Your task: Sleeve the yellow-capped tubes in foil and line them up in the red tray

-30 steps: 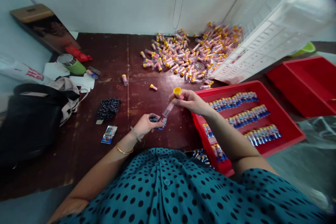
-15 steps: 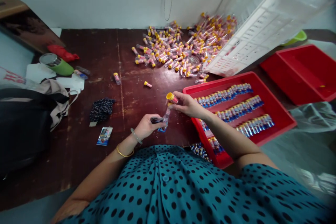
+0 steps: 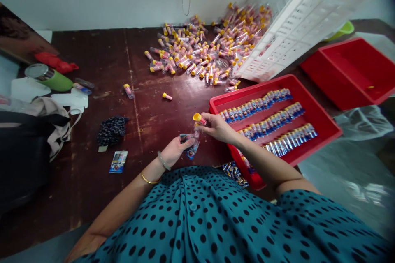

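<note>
My right hand (image 3: 219, 128) pinches a small clear tube with a yellow cap (image 3: 199, 119), held upright over the dark wooden table (image 3: 117, 61). Just below it, my left hand (image 3: 175, 151) grips a blue printed label (image 3: 191, 151) against the tube's lower end. A red tray (image 3: 321, 120) to the right holds three rows of blue-labelled tubes (image 3: 271, 121). A heap of unlabelled yellow-capped tubes (image 3: 203, 53) lies at the back of the table.
A white crate (image 3: 308, 16) leans over the tube heap. A second red tray (image 3: 348, 74) stands far right. On the left are a black bag (image 3: 24, 152), a green tin (image 3: 49, 78), a dark cloth (image 3: 111, 129), and a loose label (image 3: 118, 161). Two stray tubes (image 3: 128, 90) lie mid-table.
The camera has tipped, so everything sits higher and further left in the picture. Both hands stay together on the tube; the left hand's fingers have opened slightly around the label.
</note>
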Demonstrator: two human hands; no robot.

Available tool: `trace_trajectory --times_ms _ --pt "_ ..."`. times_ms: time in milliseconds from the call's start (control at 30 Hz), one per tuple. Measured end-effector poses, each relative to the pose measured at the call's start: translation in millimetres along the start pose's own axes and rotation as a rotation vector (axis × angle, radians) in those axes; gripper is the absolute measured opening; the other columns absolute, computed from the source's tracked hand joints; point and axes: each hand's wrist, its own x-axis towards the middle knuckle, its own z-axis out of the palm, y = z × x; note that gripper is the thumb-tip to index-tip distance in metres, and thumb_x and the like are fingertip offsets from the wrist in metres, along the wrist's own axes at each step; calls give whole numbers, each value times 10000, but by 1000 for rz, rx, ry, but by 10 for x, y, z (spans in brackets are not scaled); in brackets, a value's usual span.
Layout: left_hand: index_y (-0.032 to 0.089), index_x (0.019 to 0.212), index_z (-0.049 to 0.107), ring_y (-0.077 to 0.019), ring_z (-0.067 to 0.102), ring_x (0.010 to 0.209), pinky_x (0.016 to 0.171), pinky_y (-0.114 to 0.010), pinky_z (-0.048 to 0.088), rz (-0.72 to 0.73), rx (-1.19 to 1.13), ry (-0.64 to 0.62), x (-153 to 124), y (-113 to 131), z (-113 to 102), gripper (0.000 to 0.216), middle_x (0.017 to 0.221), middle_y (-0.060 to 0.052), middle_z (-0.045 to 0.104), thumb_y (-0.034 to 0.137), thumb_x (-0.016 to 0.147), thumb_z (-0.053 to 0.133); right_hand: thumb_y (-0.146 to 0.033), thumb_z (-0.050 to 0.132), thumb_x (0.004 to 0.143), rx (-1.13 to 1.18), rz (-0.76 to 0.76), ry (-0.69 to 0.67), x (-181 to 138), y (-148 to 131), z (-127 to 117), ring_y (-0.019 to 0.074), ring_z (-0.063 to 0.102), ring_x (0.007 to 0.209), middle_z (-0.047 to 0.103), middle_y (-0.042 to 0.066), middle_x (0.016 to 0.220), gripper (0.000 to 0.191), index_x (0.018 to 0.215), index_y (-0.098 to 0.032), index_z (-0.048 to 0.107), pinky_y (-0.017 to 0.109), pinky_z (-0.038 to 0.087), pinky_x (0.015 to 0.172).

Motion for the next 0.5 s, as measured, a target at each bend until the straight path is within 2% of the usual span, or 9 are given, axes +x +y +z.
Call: trace_trajectory --times_ms 100,200,267,333,400,500 --pt "134 897 708 -138 640 701 714 -268 507 63 -36 87 49 -23 30 435 786 -30 710 425 615 868 -431 690 812 50 59 71 11 95 1 108 492 656 540 -28 714 303 781 -170 539 225 414 645" --pt "136 888 701 -160 668 743 707 -274 522 23 -126 74 59 -22 15 451 795 -39 721 370 562 907 -449 699 809 107 25 149 10 141 -15 117 531 719 584 -7 790 308 827 -169 572 235 446 701" --pt "136 878 701 -171 673 753 699 -280 531 -5 -152 34 34 -10 4 433 789 -44 725 331 557 915 -431 717 804 160 -17 86 -5 112 -27 128 566 792 619 14 870 293 845 -172 589 252 470 765" --pt "136 892 704 -176 672 744 702 -297 540 -61 -175 -41 -9 11 10 406 793 -55 727 335 595 897 -422 726 803 239 -5 -40 -20 58 -28 128 585 803 646 31 918 291 829 -166 591 262 488 771" --pt "135 916 709 -177 671 731 706 -309 542 -125 -211 -110 -55 37 31 405 806 -71 730 378 634 870 -439 717 810 316 71 -102 -23 15 -21 111 578 715 660 37 888 308 827 -158 593 242 489 669" --pt "143 963 708 -172 673 743 703 -291 528 -104 -232 -106 -93 72 48 413 850 -79 739 353 643 864 -465 711 804 344 148 9 -9 2 -45 82 523 594 646 18 807 334 852 -158 589 199 425 522"
